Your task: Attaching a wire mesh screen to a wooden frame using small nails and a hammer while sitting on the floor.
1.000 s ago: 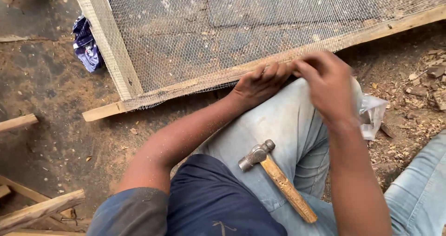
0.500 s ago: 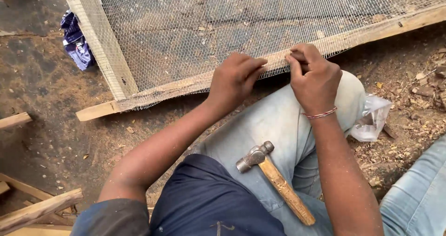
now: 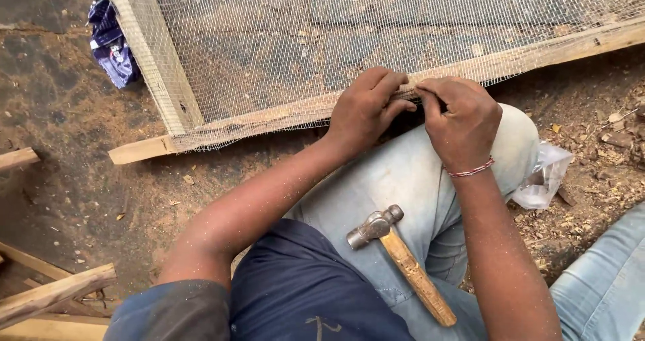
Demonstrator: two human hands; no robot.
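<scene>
Both hands pinch the edge of the grey wire mesh (image 3: 376, 38) against the pale wooden frame rail (image 3: 510, 59): left hand (image 3: 366, 109), right hand (image 3: 460, 122), fingertips nearly touching. The rail runs left-right, directly ahead. A wooden-handled ball-peen hammer (image 3: 403, 264) rests on the thigh, nearer the right hand.

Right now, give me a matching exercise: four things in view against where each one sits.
Things:
1 hammer
2 wire mesh
3 blue cloth
4 clear plastic bag

Places:
A on the ground left of the wooden frame
B on the person's lap
C beside the bent knee, on the right
D stretched over the wooden frame

Pairs: 1-B, 2-D, 3-A, 4-C
</scene>
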